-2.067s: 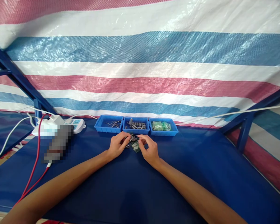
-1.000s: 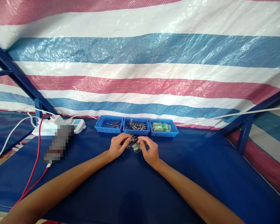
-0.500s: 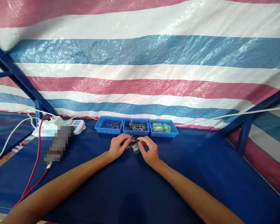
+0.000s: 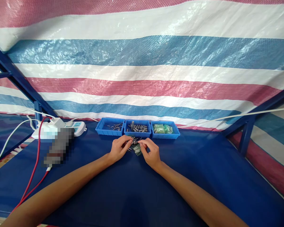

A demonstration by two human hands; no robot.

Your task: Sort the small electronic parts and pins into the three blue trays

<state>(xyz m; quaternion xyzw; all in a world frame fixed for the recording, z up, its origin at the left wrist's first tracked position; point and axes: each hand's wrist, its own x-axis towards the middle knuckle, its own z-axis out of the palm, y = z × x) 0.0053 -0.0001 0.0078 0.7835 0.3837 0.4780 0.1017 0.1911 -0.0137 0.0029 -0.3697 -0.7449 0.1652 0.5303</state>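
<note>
My left hand (image 4: 119,148) is closed in a pinch, thumb against forefinger. Facing it, my right hand (image 4: 150,152) also pinches, its fingertips a short way off. What either one grips is too small to make out. Under and between the fingertips lies a small heap of thin metal pins and dark pieces, with a green-and-white clear packet (image 4: 137,150) at its near side. Just behind stand three blue bins: the left bin (image 4: 103,131) holds thin metal pins, the middle bin (image 4: 137,134) grey metal cylinders, the right bin (image 4: 166,136) green-and-white packets.
A white power strip (image 4: 79,128) with plugs sits at the back left of the dark blue table (image 4: 104,195). Near it lies a blurred-out dark object (image 4: 60,146) with a red cable (image 4: 39,148). A striped sheet (image 4: 142,72) hangs behind, between blue frame posts.
My right hand's fingertips have shifted slightly left, closer to my left hand. The left hand, heap and bins look much the same.
</note>
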